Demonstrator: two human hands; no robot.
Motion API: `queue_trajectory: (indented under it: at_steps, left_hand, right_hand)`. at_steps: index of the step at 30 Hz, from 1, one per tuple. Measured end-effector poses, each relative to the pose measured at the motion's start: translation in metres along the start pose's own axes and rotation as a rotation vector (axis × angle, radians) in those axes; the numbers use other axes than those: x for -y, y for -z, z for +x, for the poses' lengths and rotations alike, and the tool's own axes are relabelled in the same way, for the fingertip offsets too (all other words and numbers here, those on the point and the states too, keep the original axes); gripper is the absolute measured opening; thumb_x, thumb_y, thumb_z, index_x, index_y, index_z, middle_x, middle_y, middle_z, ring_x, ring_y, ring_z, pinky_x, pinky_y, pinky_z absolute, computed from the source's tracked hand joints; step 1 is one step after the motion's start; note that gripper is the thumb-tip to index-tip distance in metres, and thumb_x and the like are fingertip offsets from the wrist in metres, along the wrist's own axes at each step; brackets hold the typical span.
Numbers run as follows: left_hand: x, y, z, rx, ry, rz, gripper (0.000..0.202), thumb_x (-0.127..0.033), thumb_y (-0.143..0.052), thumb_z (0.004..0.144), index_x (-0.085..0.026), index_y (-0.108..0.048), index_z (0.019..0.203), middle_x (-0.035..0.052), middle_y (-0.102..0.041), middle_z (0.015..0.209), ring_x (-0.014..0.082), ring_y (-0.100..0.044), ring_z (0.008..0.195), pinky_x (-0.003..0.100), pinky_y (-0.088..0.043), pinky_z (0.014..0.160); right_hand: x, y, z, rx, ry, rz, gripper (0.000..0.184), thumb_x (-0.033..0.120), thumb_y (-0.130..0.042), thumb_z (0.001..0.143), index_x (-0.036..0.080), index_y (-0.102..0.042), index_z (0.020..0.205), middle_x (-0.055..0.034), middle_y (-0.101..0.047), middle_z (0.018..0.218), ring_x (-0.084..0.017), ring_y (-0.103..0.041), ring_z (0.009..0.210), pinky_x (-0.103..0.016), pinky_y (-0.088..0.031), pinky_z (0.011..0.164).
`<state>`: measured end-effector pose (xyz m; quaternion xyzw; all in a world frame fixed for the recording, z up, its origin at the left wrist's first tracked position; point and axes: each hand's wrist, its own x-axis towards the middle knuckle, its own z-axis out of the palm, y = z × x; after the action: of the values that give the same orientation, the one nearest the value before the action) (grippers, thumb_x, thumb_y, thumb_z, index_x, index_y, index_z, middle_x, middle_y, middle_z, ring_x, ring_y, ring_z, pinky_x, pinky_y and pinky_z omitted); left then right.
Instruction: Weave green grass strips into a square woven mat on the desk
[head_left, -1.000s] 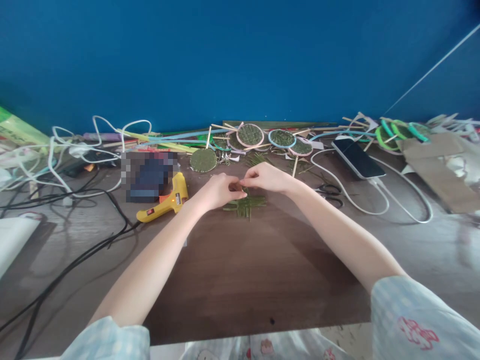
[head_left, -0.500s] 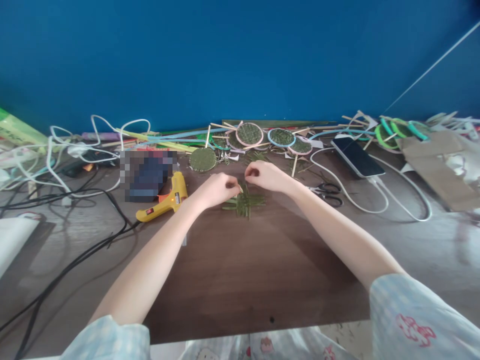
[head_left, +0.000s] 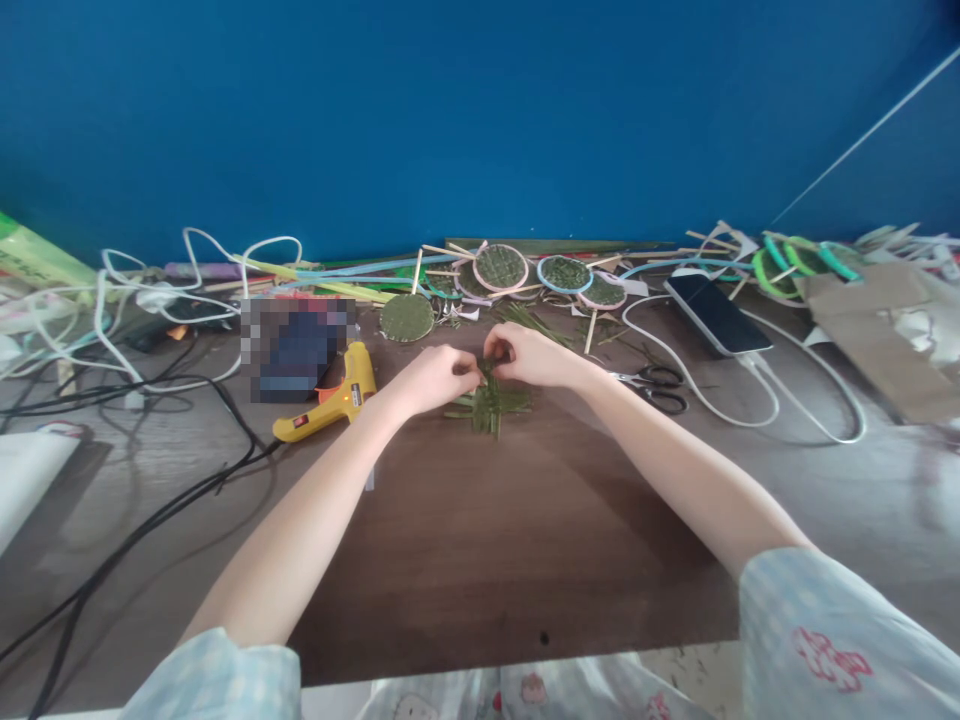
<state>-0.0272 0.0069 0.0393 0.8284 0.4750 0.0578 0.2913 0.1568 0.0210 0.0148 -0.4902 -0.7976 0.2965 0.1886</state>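
A small mat of crossed green leaf strips (head_left: 491, 403) lies flat on the brown table (head_left: 480, 560). My left hand (head_left: 435, 378) is curled at the mat's upper left edge, its fingertips pinched on the strips. Just to the right, my right hand (head_left: 525, 355) is closed over the mat's top, pinching a strip between thumb and fingers. The two hands nearly touch above the weave. Loose green strips (head_left: 529, 320) lie just behind my right hand.
A yellow glue gun (head_left: 330, 400) lies left of the mat, with black and white cables (head_left: 150, 330) beyond. Several round woven fans (head_left: 501, 268) on sticks line the blue wall. Scissors (head_left: 656, 388), a charging phone (head_left: 716, 312) and cardboard (head_left: 877, 330) are on the right.
My hands drew slightly apart and have closed together again over the top of the weave. The mat has stayed in place.
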Motion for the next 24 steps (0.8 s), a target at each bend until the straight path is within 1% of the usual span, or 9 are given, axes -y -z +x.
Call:
queue_trajectory:
  at_steps: [4, 7, 9, 12, 16, 19, 22, 24]
  left_hand:
    - [-0.001, 0.0, -0.001, 0.0, 0.005, 0.0, 0.028, -0.034, -0.044, 0.076, -0.018, -0.067, 0.077, 0.0006, -0.064, 0.069, 0.0117, -0.048, 0.055, 0.024, -0.034, 0.056]
    - [0.0, 0.0, -0.001, 0.0, 0.002, 0.011, 0.029, -0.035, -0.043, 0.076, -0.018, -0.066, 0.074, 0.0005, -0.062, 0.067, 0.0119, -0.048, 0.056, 0.024, -0.033, 0.056]
    - [0.002, 0.0, 0.0, 0.0, -0.003, 0.012, 0.029, -0.035, -0.043, 0.076, -0.019, -0.066, 0.073, 0.0002, -0.062, 0.066, 0.0124, -0.049, 0.057, 0.024, -0.033, 0.056]
    - [0.004, -0.001, 0.001, 0.003, -0.01, 0.015, 0.029, -0.035, -0.043, 0.076, -0.019, -0.066, 0.073, 0.0001, -0.061, 0.066, 0.0137, -0.052, 0.061, 0.024, -0.033, 0.057]
    - [0.005, -0.001, 0.002, 0.0, -0.037, 0.022, 0.028, -0.034, -0.043, 0.075, -0.018, -0.065, 0.07, 0.0007, -0.061, 0.067, 0.0159, -0.054, 0.068, 0.025, -0.036, 0.062]
    - [0.003, -0.002, 0.002, -0.022, -0.068, 0.03, 0.028, -0.032, -0.041, 0.076, -0.017, -0.063, 0.068, 0.0008, -0.06, 0.066, 0.0157, -0.053, 0.067, 0.025, -0.036, 0.061]
    - [0.004, -0.004, 0.003, -0.035, -0.103, 0.026, 0.028, -0.03, -0.039, 0.078, -0.017, -0.063, 0.072, 0.0008, -0.061, 0.068, 0.0152, -0.053, 0.066, 0.024, -0.036, 0.062]
    - [0.006, -0.006, 0.004, -0.044, -0.125, 0.023, 0.029, -0.03, -0.038, 0.079, -0.018, -0.064, 0.076, 0.0016, -0.064, 0.073, 0.016, -0.055, 0.07, 0.025, -0.038, 0.066]
  right_hand:
    - [0.001, -0.001, 0.001, -0.019, 0.03, 0.022, 0.016, 0.013, -0.057, 0.063, 0.016, -0.057, 0.079, -0.0013, -0.055, 0.08, -0.011, -0.046, 0.067, -0.024, -0.036, 0.064]
    - [0.004, 0.001, 0.0, -0.043, 0.04, 0.048, 0.008, 0.018, -0.059, 0.066, 0.016, -0.057, 0.073, -0.0006, -0.057, 0.076, -0.011, -0.047, 0.066, -0.024, -0.036, 0.064]
    - [0.009, 0.005, -0.002, -0.033, 0.045, 0.072, 0.004, 0.018, -0.059, 0.066, 0.016, -0.057, 0.07, 0.0002, -0.059, 0.071, -0.011, -0.049, 0.065, -0.024, -0.036, 0.064]
    - [0.018, 0.013, -0.007, 0.024, 0.039, 0.108, 0.003, 0.017, -0.059, 0.066, 0.016, -0.058, 0.069, 0.0005, -0.06, 0.069, -0.01, -0.052, 0.063, -0.023, -0.038, 0.062]
    - [0.029, 0.022, -0.013, 0.103, 0.027, 0.097, 0.006, 0.02, -0.061, 0.065, 0.015, -0.058, 0.068, 0.0006, -0.061, 0.067, -0.01, -0.053, 0.062, -0.023, -0.037, 0.059]
    - [0.034, 0.026, -0.015, 0.171, 0.043, 0.07, 0.008, 0.023, -0.061, 0.066, 0.016, -0.059, 0.068, 0.0005, -0.061, 0.068, -0.011, -0.053, 0.064, -0.023, -0.036, 0.059]
    - [0.035, 0.027, -0.016, 0.234, 0.075, 0.059, 0.007, 0.024, -0.061, 0.066, 0.017, -0.06, 0.068, 0.0005, -0.063, 0.071, -0.011, -0.055, 0.068, -0.023, -0.036, 0.061]
    - [0.036, 0.027, -0.017, 0.269, 0.092, 0.061, 0.005, 0.022, -0.06, 0.067, 0.017, -0.06, 0.068, 0.0007, -0.063, 0.072, -0.012, -0.056, 0.07, -0.023, -0.036, 0.062]
